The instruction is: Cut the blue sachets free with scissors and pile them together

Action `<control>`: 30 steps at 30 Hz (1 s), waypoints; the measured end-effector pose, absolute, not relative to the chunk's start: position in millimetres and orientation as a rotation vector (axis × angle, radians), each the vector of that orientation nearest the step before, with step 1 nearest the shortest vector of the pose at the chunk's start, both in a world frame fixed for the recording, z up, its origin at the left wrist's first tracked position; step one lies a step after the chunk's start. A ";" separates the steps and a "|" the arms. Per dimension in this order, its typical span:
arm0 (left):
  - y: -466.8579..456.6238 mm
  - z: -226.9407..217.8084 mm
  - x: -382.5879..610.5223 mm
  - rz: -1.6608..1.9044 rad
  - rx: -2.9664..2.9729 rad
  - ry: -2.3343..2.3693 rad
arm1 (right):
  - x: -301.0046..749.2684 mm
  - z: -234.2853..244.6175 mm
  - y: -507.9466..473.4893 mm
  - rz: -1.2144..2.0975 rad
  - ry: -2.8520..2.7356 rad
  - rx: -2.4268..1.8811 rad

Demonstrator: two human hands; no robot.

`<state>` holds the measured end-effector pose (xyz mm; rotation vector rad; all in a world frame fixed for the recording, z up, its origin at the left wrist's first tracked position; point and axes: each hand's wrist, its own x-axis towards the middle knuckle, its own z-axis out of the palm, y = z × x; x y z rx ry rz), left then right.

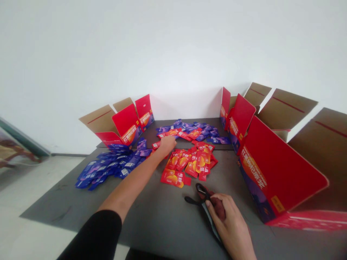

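My left hand (pixel 167 143) sits mid-frame, fingers curled down onto the red packets (pixel 189 164); I cannot tell whether one is pinched. My right hand (pixel 230 224), lower right, is closed around the scissors (pixel 202 198) lying on the table (pixel 162 216). The packets look light, slick and floppy, so I judge an edge pinch best. Blue packets (pixel 108 168) lie at left.
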<state>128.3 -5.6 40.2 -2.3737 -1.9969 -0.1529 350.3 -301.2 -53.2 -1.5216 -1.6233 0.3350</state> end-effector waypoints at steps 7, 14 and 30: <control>-22.3 68.1 108.7 -0.729 -2.390 -1.959 | 350.7 -52.7 -300.0 0.370 -1.623 -1.521; -86.2 92.3 74.9 -1.330 -2.492 -1.794 | 351.5 -49.4 -299.0 0.393 -1.594 -1.508; -258.2 -1.5 78.6 -0.793 -3.255 -1.991 | 349.8 -38.9 -318.3 0.350 -1.295 -1.476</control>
